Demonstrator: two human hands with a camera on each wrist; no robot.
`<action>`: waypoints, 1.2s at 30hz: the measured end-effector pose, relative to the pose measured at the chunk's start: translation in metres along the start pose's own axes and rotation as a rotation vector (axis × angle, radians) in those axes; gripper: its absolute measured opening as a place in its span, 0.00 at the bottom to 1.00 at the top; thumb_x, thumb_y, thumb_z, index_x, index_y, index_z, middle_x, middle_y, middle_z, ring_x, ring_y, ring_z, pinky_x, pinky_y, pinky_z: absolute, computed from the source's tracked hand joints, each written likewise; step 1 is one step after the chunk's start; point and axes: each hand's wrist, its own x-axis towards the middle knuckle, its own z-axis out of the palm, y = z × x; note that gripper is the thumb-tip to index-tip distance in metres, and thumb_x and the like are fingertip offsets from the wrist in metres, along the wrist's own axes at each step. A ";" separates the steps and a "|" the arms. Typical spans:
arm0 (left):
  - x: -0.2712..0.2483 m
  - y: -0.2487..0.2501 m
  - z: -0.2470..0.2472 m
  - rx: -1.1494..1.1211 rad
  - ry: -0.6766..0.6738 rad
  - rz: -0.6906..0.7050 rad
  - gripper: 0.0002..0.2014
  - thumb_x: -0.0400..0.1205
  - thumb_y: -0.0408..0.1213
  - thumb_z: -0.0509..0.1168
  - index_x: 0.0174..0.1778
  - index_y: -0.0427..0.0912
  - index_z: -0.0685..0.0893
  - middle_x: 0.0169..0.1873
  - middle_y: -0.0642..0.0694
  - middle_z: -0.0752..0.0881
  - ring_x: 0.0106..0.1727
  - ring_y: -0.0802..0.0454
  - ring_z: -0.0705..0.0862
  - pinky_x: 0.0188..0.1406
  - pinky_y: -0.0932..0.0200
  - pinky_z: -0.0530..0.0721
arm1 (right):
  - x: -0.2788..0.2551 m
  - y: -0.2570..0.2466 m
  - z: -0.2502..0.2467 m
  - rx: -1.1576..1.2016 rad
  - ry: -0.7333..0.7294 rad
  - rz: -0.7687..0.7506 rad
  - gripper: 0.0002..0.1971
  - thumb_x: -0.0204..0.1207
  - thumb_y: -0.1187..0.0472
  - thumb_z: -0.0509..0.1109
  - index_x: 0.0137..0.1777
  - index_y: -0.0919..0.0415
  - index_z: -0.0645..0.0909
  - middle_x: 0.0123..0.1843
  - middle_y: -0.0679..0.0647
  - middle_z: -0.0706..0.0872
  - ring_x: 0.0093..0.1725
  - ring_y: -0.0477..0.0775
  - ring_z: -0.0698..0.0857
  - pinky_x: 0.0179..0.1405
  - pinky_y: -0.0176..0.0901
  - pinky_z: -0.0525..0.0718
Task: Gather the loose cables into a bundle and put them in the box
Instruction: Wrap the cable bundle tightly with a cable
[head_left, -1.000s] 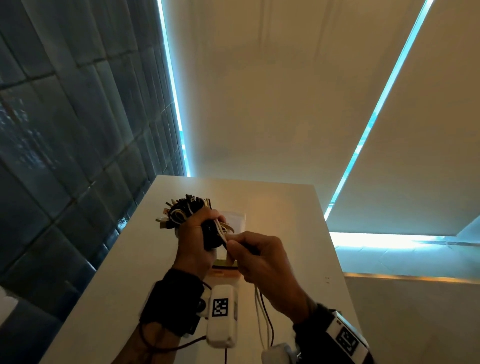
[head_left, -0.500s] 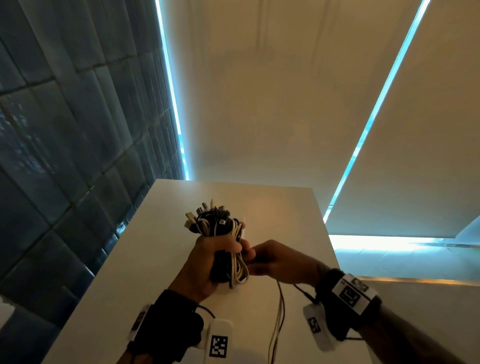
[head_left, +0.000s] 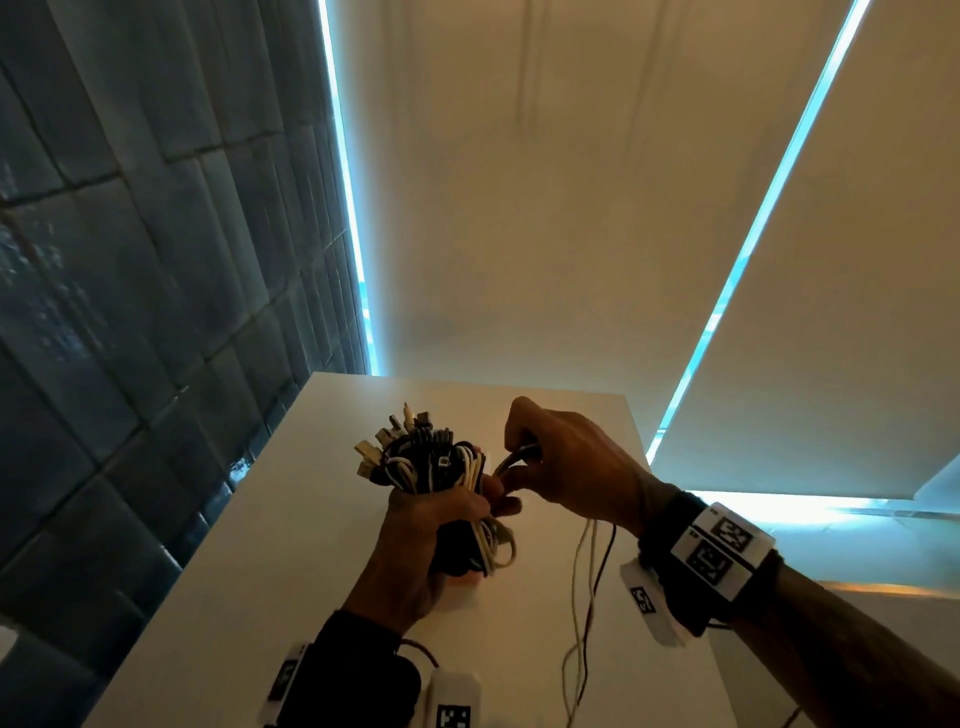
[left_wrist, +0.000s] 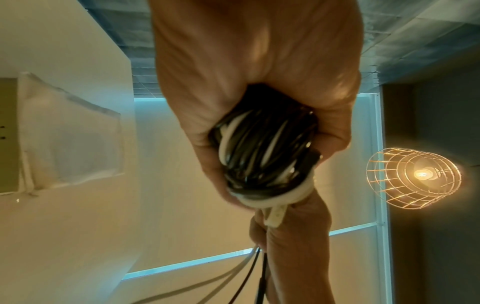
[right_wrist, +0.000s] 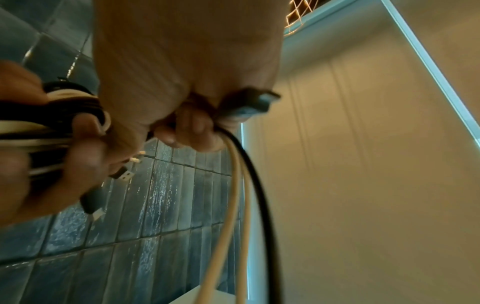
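Black and cream coiled cable bundle (head_left: 436, 467); glossy blue-grey tiled wall (head_left: 130, 312); white tabletop (head_left: 291, 571); possibly beige roller blinds (head_left: 545, 208).

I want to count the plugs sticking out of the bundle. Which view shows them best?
The head view: the plugs fan out above the left hand gripping the bundle. The left wrist view shows only the bundle's looped end. The right wrist view catches a few blurred plugs beside the right hand.

I see black wristbands (head_left: 691, 566) on both my wrists, carrying white camera blocks (head_left: 649, 603) with square black-and-white markers (codes, probably).
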 end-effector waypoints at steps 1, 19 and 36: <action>-0.001 0.000 0.000 -0.004 -0.013 -0.006 0.15 0.60 0.32 0.72 0.42 0.44 0.91 0.38 0.39 0.90 0.43 0.37 0.89 0.53 0.23 0.79 | 0.002 0.001 -0.003 0.035 -0.010 -0.028 0.14 0.75 0.59 0.75 0.52 0.56 0.72 0.43 0.45 0.81 0.40 0.44 0.83 0.39 0.35 0.85; -0.015 0.009 -0.011 0.273 -0.441 -0.324 0.28 0.65 0.29 0.70 0.63 0.31 0.75 0.58 0.31 0.86 0.49 0.44 0.87 0.46 0.51 0.85 | 0.011 0.002 -0.044 -0.210 -0.218 -0.074 0.06 0.78 0.53 0.72 0.50 0.53 0.85 0.41 0.42 0.85 0.37 0.42 0.83 0.41 0.37 0.84; -0.027 0.014 -0.021 -0.153 -0.148 -0.215 0.11 0.56 0.25 0.71 0.33 0.35 0.80 0.31 0.39 0.76 0.27 0.48 0.79 0.21 0.57 0.81 | -0.034 0.028 -0.034 0.782 -0.267 0.412 0.15 0.85 0.62 0.63 0.48 0.71 0.88 0.26 0.51 0.70 0.24 0.46 0.62 0.22 0.38 0.59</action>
